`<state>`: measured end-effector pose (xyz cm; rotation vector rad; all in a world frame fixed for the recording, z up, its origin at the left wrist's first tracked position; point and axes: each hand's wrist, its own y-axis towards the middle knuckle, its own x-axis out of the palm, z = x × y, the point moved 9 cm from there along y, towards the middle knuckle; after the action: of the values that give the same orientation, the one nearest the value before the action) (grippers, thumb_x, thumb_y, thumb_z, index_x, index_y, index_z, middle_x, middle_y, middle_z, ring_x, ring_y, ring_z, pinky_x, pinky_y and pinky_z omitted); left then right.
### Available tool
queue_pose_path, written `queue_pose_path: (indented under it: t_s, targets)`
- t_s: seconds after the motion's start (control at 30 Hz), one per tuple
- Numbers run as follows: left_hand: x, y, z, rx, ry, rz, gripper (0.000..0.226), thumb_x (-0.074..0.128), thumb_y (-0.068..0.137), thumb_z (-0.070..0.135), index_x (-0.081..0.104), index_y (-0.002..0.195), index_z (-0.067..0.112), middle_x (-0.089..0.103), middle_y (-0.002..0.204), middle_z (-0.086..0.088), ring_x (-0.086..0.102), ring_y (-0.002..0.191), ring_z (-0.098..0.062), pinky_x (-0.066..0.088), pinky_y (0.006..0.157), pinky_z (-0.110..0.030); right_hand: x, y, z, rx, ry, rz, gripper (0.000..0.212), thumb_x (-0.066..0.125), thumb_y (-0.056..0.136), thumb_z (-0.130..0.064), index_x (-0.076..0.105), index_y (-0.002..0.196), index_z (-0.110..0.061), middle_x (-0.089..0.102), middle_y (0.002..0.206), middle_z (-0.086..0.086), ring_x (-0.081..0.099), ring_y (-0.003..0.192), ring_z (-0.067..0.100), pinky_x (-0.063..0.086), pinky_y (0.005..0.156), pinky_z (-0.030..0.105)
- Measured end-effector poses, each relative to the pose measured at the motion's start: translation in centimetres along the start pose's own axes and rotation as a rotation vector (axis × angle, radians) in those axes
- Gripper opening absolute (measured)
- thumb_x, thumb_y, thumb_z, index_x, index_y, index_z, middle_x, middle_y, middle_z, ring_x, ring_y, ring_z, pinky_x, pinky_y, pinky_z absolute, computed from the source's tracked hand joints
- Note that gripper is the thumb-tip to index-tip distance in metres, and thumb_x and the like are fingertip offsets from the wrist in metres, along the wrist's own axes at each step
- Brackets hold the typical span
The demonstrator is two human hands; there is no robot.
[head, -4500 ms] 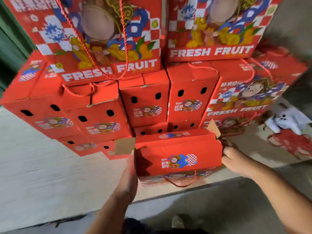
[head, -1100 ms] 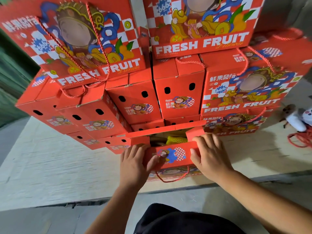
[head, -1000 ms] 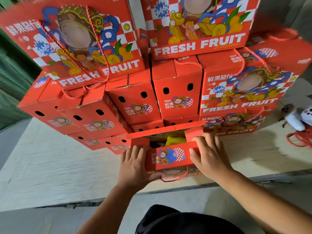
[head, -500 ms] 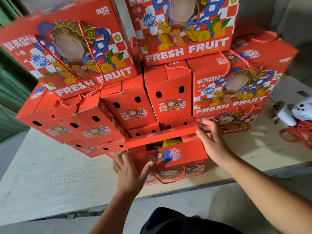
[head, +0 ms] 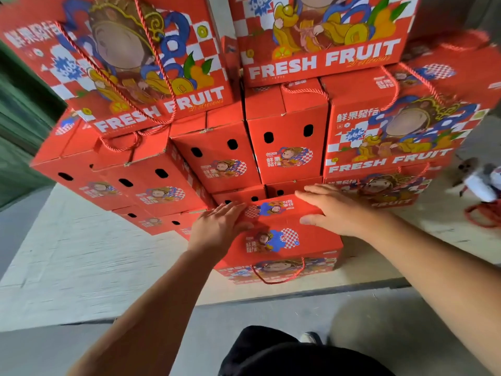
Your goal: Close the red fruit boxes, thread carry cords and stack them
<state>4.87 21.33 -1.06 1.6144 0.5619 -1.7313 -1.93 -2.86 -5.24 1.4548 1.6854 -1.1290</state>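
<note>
Left hand [head: 217,229] and right hand [head: 333,210] press flat on the closed red box [head: 282,237]; each grip released.

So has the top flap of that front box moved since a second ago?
Yes. The top flap has come down: it stood raised toward the stacked boxes with fruit showing, and now lies flat under the left hand and right hand.
</note>
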Motion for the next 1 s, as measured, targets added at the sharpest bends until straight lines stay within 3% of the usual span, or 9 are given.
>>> queue_pose_path:
  t_s: [0.07, 0.1, 0.2, 0.3, 0.4, 0.63, 0.83, 0.9, 1.0]
  targets:
    - [-1.4, 0.3, 0.2, 0.025, 0.045, 0.131, 0.057, 0.047, 0.096, 0.066, 0.075, 0.122, 0.024, 0.08, 0.105, 0.002, 0.077, 0.084, -0.029, 0.058, 0.062, -0.036, -0.9, 0.6, -0.1, 0.0, -0.05, 0.084, 0.069, 0.051, 0.096, -0.066, 0.034, 0.157, -0.04, 0.039, 0.161, -0.01, 0.037, 0.144, 0.02, 0.04, 0.111, 0.044]
    - [-1.5, 0.5, 0.1, 0.018, 0.052, 0.135, 0.055, 0.045, 0.097, 0.065, 0.074, 0.122, 0.025, 0.08, 0.103, 0.003, 0.077, 0.083, -0.029, 0.057, 0.06, -0.036, -1.0, 0.8, -0.2, 0.008, -0.085, 0.098, 0.068, 0.046, 0.097, -0.067, 0.031, 0.158, -0.041, 0.04, 0.158, -0.01, 0.039, 0.142, 0.021, 0.043, 0.107, 0.044]
    - [1.2, 0.5, -0.6, -0.025, 0.022, -0.032, 0.065, 0.039, 0.099, 0.069, 0.059, 0.145, 0.027, 0.066, 0.141, 0.004, 0.063, 0.129, -0.025, 0.053, 0.099, -0.042, 1.0, 0.8, -0.1, 0.039, -0.168, 0.028, 0.071, 0.034, 0.099, -0.07, 0.004, 0.159, -0.047, 0.02, 0.158, -0.01, 0.017, 0.14, 0.02, 0.042, 0.105, 0.052]
    - [3.6, -0.8, -1.0, -0.125, -0.033, -0.092, 0.075, 0.025, 0.098, 0.076, 0.036, 0.161, 0.038, 0.038, 0.166, 0.006, 0.031, 0.156, -0.024, 0.023, 0.128, -0.043, 2.2, 0.1, 0.3, 0.037, -0.123, 0.005, 0.075, 0.023, 0.093, -0.077, -0.008, 0.156, -0.051, 0.008, 0.155, -0.016, 0.001, 0.139, 0.011, 0.033, 0.113, 0.057]
    - [4.1, -1.2, -1.2, -0.152, -0.1, -0.071, 0.078, 0.021, 0.096, 0.081, 0.027, 0.163, 0.042, 0.025, 0.171, 0.012, 0.014, 0.161, -0.021, 0.008, 0.131, -0.041, 1.9, 0.0, 0.2, 0.035, -0.105, 0.028, 0.083, 0.013, 0.083, -0.08, -0.007, 0.157, -0.049, 0.01, 0.154, -0.016, 0.003, 0.14, 0.012, 0.033, 0.113, 0.053]
    - [3.8, -1.6, -1.8, -0.187, -0.252, -0.006, 0.078, 0.036, 0.095, 0.081, 0.04, 0.158, 0.035, 0.031, 0.168, 0.015, 0.017, 0.16, -0.014, 0.015, 0.131, -0.048, 0.7, -0.4, -0.2, -0.06, -0.005, 0.146, 0.081, 0.034, 0.089, -0.076, 0.026, 0.161, -0.04, 0.033, 0.15, -0.01, 0.026, 0.129, 0.016, 0.042, 0.108, 0.044]
    - [0.2, -3.7, -0.4, -0.123, -0.072, 0.44, 0.057, 0.054, 0.098, 0.062, 0.055, 0.137, 0.02, 0.051, 0.148, -0.006, 0.047, 0.133, -0.031, 0.031, 0.115, -0.049, -2.0, 0.6, 1.3, 0.065, 0.22, 0.211, 0.091, 0.035, 0.073, -0.098, 0.062, 0.136, -0.039, 0.059, 0.113, -0.005, 0.056, 0.108, 0.016, 0.049, 0.084, 0.036]
    - [-0.2, -4.3, 0.4, -0.088, -0.016, 0.492, 0.052, 0.057, 0.096, 0.06, 0.057, 0.129, 0.02, 0.055, 0.135, -0.013, 0.049, 0.118, -0.036, 0.035, 0.104, -0.05, -2.1, 0.7, 1.1, 0.083, 0.209, 0.179, 0.094, 0.032, 0.072, -0.1, 0.058, 0.139, -0.041, 0.063, 0.121, -0.003, 0.058, 0.114, 0.019, 0.053, 0.09, 0.041]
    - [-0.2, -3.9, 2.4, 0.123, 0.0, 0.415, 0.042, 0.051, 0.101, 0.061, 0.06, 0.11, 0.021, 0.061, 0.106, -0.006, 0.053, 0.088, -0.034, 0.038, 0.078, -0.044, -0.9, 0.2, 0.6, 0.031, 0.111, 0.104, 0.093, 0.034, 0.076, -0.093, 0.046, 0.151, -0.041, 0.051, 0.149, -0.012, 0.039, 0.134, 0.016, 0.043, 0.103, 0.044]
